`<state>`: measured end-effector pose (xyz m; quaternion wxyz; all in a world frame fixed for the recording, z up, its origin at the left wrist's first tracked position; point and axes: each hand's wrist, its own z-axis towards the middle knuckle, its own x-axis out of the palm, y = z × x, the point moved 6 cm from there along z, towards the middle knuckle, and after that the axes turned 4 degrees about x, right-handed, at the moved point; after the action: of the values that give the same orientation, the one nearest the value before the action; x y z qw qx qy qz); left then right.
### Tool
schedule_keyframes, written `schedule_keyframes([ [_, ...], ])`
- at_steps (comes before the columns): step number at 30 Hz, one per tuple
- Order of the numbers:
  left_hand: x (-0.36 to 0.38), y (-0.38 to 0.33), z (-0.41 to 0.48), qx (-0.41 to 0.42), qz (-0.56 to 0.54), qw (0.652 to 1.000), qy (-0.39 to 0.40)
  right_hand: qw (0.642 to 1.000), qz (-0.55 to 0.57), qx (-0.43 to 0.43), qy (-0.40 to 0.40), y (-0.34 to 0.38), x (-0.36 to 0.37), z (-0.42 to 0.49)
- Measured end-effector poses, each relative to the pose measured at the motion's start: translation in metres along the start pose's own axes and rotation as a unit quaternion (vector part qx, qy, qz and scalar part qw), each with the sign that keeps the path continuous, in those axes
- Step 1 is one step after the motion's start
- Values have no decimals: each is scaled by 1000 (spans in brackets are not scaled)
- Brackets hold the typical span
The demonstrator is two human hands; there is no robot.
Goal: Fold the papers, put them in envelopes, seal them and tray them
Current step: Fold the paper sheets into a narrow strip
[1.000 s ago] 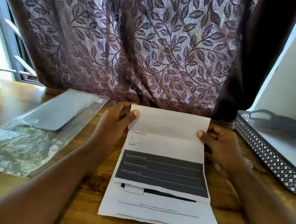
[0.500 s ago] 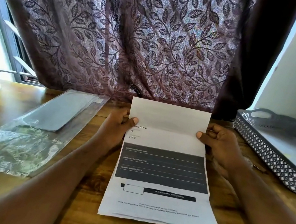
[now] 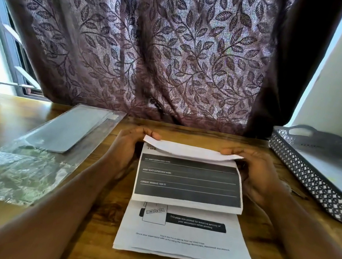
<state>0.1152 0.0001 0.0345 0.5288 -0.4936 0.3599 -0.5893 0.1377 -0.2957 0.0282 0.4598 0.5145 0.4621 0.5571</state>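
Two hands — left hand (image 3: 128, 147) and right hand (image 3: 255, 171) — pinch the top sheet (image 3: 189, 177), its far edge curling over. Stack of papers (image 3: 186, 239) beneath; tray (image 3: 306, 171) at 3 o'clock.

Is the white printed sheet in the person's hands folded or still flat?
Partly folded. The white printed sheet has its far edge curled over toward the person, pinched by the left hand and right hand; no finished crease shows.

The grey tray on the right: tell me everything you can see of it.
The grey tray sits on the wooden table at the right edge of the view, partly cut off by the frame. It looks like plastic, with low lattice-pierced walls, a cut-out handle at its far end and a flat floor with small perforations. Something pale lies flat inside; what it is cannot be told. Neither hand touches it.
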Motion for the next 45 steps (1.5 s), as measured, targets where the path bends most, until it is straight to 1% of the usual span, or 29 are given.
schedule_keyframes([
  [3, -2, 3, 0, -12, -9, 1000, -9, 1000, 17, 19, -1, -2, 1, -1],
  [5, -2, 4, 0, -20, -19, 1000, -9, 1000, -13, 11, -10, -2, -1, -1],
  [8, -3, 3, 2, -4, 19, 1000, -3, 997, -76, -14, -16, -3, -2, 0],
  [12, -7, 7, 7, 24, 146, 989, 19, 989, -136, -56, -33, 2, 1, -2],
  [13, -7, 7, 8, 34, 203, 978, 22, 984, -155, -73, -39, 5, 3, -4],
  [15, -6, 3, 7, 68, 318, 945, 31, 971, -208, -105, -49, 11, 6, -8],
  [16, -5, 3, 7, 82, 348, 933, 37, 961, -243, -120, -54, 14, 9, -11],
  [17, -3, 2, 7, 87, 357, 929, 41, 946, -289, -132, -61, 15, 12, -13],
  [19, 1, -1, 4, 96, 358, 928, 36, 896, -405, -165, -80, 18, 22, -16],
  [21, 7, -5, 1, 115, 364, 924, 33, 848, -476, -221, -78, 20, 38, -19],
  [23, 15, -11, -4, 144, 371, 917, 38, 821, -505, -260, -59, 20, 56, -22],
  [27, 25, -20, -11, 212, 404, 889, 46, 772, -565, -291, -16, 15, 81, -27],
  [30, 23, -23, -10, 217, 402, 888, 43, 751, -581, -314, -11, 16, 83, -28],
  [32, 20, -23, -9, 212, 393, 894, 40, 748, -588, -308, -13, 17, 77, -25],
  [35, 17, -22, -8, 207, 395, 894, 38, 754, -590, -289, -20, 19, 64, -20],
  [40, 6, -26, -2, 218, 394, 893, 13, 780, -571, -249, -51, 26, 40, -14],
  [43, 1, -27, 1, 224, 392, 892, 3, 809, -543, -219, -59, 27, 26, -12],
  [45, 0, -25, 1, 218, 398, 891, 0, 835, -514, -193, -47, 26, 20, -10],
])
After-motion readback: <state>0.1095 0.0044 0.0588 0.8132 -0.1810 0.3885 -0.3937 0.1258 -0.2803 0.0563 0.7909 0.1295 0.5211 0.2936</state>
